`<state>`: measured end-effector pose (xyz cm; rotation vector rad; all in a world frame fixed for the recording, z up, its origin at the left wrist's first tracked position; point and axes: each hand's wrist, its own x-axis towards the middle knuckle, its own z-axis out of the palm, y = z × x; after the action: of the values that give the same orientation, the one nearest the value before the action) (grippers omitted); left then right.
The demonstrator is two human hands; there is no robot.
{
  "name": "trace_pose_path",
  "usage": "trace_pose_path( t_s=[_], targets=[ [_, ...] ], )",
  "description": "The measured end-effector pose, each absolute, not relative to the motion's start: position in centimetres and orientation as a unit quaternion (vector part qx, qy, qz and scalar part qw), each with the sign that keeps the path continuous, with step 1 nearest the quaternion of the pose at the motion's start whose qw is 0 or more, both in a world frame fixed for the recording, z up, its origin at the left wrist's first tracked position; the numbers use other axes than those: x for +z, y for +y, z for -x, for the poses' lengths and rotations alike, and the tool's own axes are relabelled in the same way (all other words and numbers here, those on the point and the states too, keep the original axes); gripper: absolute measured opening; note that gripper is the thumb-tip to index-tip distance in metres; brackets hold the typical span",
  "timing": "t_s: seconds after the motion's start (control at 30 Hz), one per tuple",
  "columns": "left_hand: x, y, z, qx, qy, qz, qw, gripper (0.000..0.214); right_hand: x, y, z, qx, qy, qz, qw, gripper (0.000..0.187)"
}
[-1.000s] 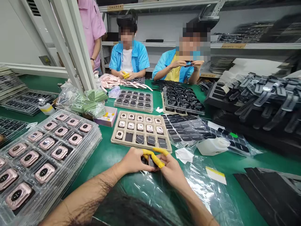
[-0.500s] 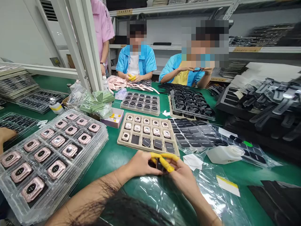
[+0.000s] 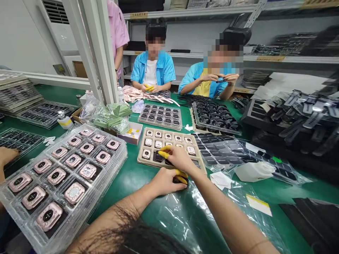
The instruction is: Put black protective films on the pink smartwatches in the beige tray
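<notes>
My left hand (image 3: pixel 165 181), with yellow finger cots, is closed around a small dark watch case (image 3: pixel 180 180) just above the clear plastic sheet (image 3: pixel 190 208); its fingers cover much of the case. Reaching past it, my right hand (image 3: pixel 177 157) is over the front row of the beige tray (image 3: pixel 144 161). Its yellow-covered fingertips pinch at a dark watch face (image 3: pixel 158 156) in that row; how firmly they grip it I cannot tell. Pink watch cases (image 3: pixel 146 153) sit back side up in the tray's other slots, some hidden by my hand and forearm.
Left stands a stack of clear trays (image 3: pixel 116 155) with pink watch cases. A small box (image 3: pixel 136 135), a green bundle (image 3: pixel 111 118) and a metal post (image 3: pixel 97 53) are beyond. Right lie film sheets (image 3: pixel 219 148), a white bottle (image 3: pixel 254 173) and watch straps (image 3: pixel 312 113). Co-workers (image 3: pixel 153 70) sit opposite.
My hands have parted. The right one has moved up and left to the tray's front row, while the left one stays low with the dark watch case.
</notes>
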<state>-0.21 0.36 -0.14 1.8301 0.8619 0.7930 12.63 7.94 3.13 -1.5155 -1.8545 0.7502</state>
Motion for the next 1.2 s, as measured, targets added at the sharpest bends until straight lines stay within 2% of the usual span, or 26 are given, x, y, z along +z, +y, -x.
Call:
trace_pose_path(
  t_s=[0.1, 0.17, 0.23, 0.3, 0.5, 0.57, 0.67, 0.73, 0.8, 0.87, 0.97, 1.03, 1.1, 1.2],
  targets=[
    [-0.7, 0.7, 0.1, 0.324, 0.353, -0.745, 0.464, 0.022, 3.5, 8.4, -11.1, 0.194, -0.741, 0.585, 0.267, 0.013],
    [-1.1, 1.0, -0.2, 0.315, 0.353, -0.745, 0.471, 0.019, 3.8, 8.3, -9.9, 0.153, -0.772, 0.581, 0.208, 0.017],
    [-1.2, 1.3, -0.5, 0.312, 0.358, -0.745, 0.469, 0.024, 4.0, 8.4, -8.4, 0.172, -0.791, 0.566, 0.156, 0.015],
    [-1.2, 1.4, -0.6, 0.319, 0.369, -0.745, 0.455, 0.032, 3.8, 8.6, -7.0, 0.202, -0.794, 0.556, 0.142, 0.013],
    [-0.8, 1.1, -0.5, 0.311, 0.359, -0.756, 0.450, 0.023, 3.4, 8.6, -6.2, 0.266, -0.774, 0.536, 0.208, 0.016],
    [-0.8, 1.1, -0.5, 0.305, 0.354, -0.759, 0.454, 0.019, 3.9, 7.3, -7.5, 0.339, -0.733, 0.522, 0.274, 0.019],
    [-0.7, 1.3, -0.4, 0.299, 0.359, -0.748, 0.471, 0.010, 4.6, 3.8, -11.2, 0.491, -0.583, 0.496, 0.415, 0.033],
    [-0.5, 1.4, -0.3, 0.300, 0.370, -0.735, 0.482, 0.013, 4.5, 1.1, -14.1, 0.524, -0.505, 0.508, 0.460, 0.039],
    [-0.2, 1.5, -0.3, 0.293, 0.379, -0.726, 0.494, 0.027, 3.8, -1.1, -16.4, 0.520, -0.464, 0.516, 0.497, 0.035],
    [-0.1, 1.4, -0.3, 0.278, 0.385, -0.717, 0.511, 0.051, 2.6, -2.4, -17.8, 0.512, -0.414, 0.540, 0.525, 0.039],
    [0.0, 1.2, -0.5, 0.267, 0.414, -0.703, 0.513, 0.082, 0.6, -2.9, -18.6, 0.496, -0.407, 0.576, 0.507, 0.046],
    [0.0, 1.1, -0.6, 0.270, 0.427, -0.701, 0.504, 0.085, -0.3, -2.7, -18.5, 0.443, -0.472, 0.587, 0.487, 0.034],
    [-0.1, 1.1, -0.6, 0.275, 0.422, -0.705, 0.500, 0.078, -0.8, -2.7, -18.3, 0.376, -0.534, 0.585, 0.480, 0.019],
    [0.0, 1.1, -0.6, 0.275, 0.403, -0.713, 0.503, 0.069, -0.7, -2.8, -17.8, 0.333, -0.569, 0.567, 0.494, 0.011]
  ],
)
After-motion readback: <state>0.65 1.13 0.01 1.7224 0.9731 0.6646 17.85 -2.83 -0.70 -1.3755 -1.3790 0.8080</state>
